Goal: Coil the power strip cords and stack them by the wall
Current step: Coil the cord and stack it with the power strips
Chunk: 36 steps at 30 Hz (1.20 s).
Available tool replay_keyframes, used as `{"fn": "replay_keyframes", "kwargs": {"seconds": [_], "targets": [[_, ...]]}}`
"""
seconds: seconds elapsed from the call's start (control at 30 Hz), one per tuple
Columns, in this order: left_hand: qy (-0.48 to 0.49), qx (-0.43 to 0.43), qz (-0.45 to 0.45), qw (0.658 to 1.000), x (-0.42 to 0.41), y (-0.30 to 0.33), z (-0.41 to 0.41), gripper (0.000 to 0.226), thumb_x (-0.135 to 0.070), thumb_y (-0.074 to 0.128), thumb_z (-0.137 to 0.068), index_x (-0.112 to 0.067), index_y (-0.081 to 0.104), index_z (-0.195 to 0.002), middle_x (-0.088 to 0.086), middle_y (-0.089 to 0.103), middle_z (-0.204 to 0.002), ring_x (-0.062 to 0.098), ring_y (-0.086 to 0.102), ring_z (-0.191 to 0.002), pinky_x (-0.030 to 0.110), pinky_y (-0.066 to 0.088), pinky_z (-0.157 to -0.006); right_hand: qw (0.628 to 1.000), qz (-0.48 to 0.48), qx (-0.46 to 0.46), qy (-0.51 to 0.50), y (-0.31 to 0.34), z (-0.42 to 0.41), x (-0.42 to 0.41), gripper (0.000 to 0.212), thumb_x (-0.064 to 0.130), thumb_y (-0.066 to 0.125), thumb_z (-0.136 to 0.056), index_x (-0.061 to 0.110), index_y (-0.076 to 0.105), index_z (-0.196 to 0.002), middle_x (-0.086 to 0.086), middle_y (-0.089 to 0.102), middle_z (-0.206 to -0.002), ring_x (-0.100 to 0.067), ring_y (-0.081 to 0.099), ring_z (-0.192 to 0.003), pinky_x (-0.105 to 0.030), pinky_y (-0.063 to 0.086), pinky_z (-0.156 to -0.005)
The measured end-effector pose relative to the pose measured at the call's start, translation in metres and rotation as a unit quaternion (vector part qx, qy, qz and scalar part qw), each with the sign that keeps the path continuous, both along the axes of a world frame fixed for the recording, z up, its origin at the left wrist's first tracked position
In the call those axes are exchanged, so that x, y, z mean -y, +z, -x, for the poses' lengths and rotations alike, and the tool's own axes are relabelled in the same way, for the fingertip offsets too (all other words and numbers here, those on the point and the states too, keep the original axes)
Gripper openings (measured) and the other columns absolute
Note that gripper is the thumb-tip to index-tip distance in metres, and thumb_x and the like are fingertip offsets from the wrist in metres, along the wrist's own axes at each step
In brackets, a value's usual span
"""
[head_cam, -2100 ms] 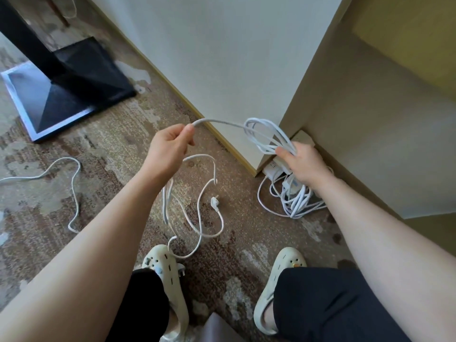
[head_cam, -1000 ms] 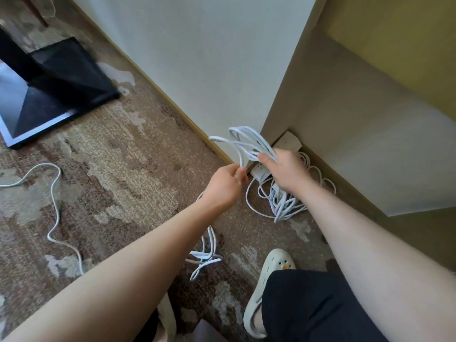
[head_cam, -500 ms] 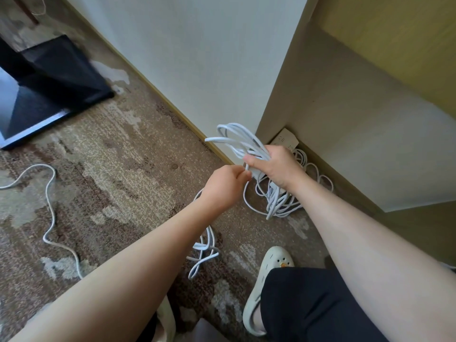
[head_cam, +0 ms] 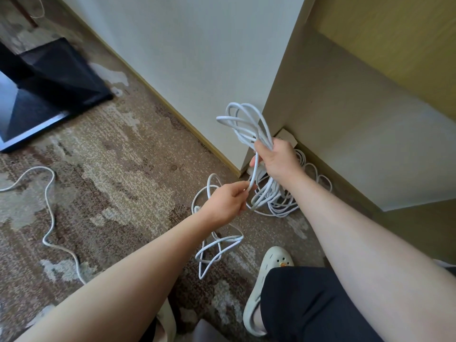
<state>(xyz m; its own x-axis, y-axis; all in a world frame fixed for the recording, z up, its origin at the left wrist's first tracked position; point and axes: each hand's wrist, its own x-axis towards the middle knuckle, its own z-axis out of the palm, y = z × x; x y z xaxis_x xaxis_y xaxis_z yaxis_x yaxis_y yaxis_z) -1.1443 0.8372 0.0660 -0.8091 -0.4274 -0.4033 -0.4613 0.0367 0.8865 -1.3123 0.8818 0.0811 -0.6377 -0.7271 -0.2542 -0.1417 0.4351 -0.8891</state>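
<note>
My right hand [head_cam: 276, 159] grips a bundle of white cord loops [head_cam: 244, 124] that rise above my fist near the wall corner. Below it my left hand [head_cam: 227, 201] pinches the free run of the same cord [head_cam: 254, 174] just under the bundle. The loose tail [head_cam: 217, 245] of the cord lies in tangled loops on the carpet under my left wrist. A coiled pile of white cord [head_cam: 278, 201] with a power strip [head_cam: 286, 137] partly hidden behind my right hand sits on the floor against the wall.
Another white cord [head_cam: 49, 213] snakes across the carpet at the left. A black stand base [head_cam: 49, 80] stands at the upper left. A white wall panel [head_cam: 197, 58] and a beige cabinet side [head_cam: 345, 119] meet at the corner. My shoe [head_cam: 269, 272] is at the bottom.
My left hand has dropped away from my right hand, sliding down along the cord. The loop bundle in my right hand has stayed near the corner.
</note>
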Motion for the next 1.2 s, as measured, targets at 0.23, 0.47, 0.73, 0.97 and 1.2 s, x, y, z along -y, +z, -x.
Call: {"fn": "replay_keyframes", "kwargs": {"seconds": [0.23,0.47,0.73,0.97,1.2], "targets": [[-0.029,0.036,0.054,0.997,0.001,-0.004,-0.002,0.019,-0.021,0.048,-0.099,-0.017,0.065,-0.093,-0.005,0.056,-0.063,0.012,0.051,-0.057,0.031,0.046,-0.061,0.999,-0.001,0.016,0.048,0.0,0.002,0.001,0.022,0.017,0.057,-0.09,0.014,0.057,-0.069,0.001,0.058,-0.057,-0.004,0.044,-0.041,-0.02,0.039,-0.044],[-0.076,0.165,0.152,0.972,0.027,-0.014,-0.036,0.024,-0.028,0.052,-0.098,-0.019,0.063,-0.078,-0.006,0.06,-0.068,0.002,0.047,-0.048,0.014,0.035,-0.044,0.997,-0.021,-0.077,0.018,-0.01,0.019,-0.002,0.023,0.041,0.055,-0.096,0.027,0.056,-0.078,0.009,0.055,-0.056,-0.002,0.05,-0.046,-0.022,0.045,-0.047],[-0.002,0.17,0.202,0.965,0.065,-0.006,-0.065,0.023,-0.023,0.053,-0.097,-0.019,0.063,-0.077,-0.005,0.057,-0.065,0.013,0.052,-0.057,0.02,0.036,-0.048,0.994,0.0,-0.108,-0.026,-0.012,0.019,-0.001,0.026,0.047,0.055,-0.093,0.028,0.054,-0.075,0.013,0.058,-0.054,0.002,0.05,-0.044,-0.015,0.042,-0.047],[-0.033,0.105,0.098,0.989,0.031,-0.011,-0.052,0.027,-0.029,0.053,-0.097,-0.015,0.069,-0.081,-0.003,0.054,-0.063,0.001,0.044,-0.047,0.015,0.035,-0.047,0.996,0.07,0.053,0.018,-0.007,0.014,0.012,0.015,0.038,0.061,-0.094,0.023,0.057,-0.096,0.014,0.052,-0.05,-0.011,0.058,-0.049,-0.026,0.052,-0.054],[-0.025,0.119,0.137,0.983,0.045,-0.011,-0.053,0.022,-0.025,0.061,-0.093,-0.011,0.07,-0.08,-0.012,0.053,-0.054,-0.005,0.044,-0.038,0.008,0.031,-0.038,0.995,0.073,0.053,0.04,-0.001,0.021,0.004,0.013,0.039,0.064,-0.089,0.028,0.058,-0.091,0.014,0.049,-0.05,-0.005,0.041,-0.043,-0.023,0.038,-0.043]]}}
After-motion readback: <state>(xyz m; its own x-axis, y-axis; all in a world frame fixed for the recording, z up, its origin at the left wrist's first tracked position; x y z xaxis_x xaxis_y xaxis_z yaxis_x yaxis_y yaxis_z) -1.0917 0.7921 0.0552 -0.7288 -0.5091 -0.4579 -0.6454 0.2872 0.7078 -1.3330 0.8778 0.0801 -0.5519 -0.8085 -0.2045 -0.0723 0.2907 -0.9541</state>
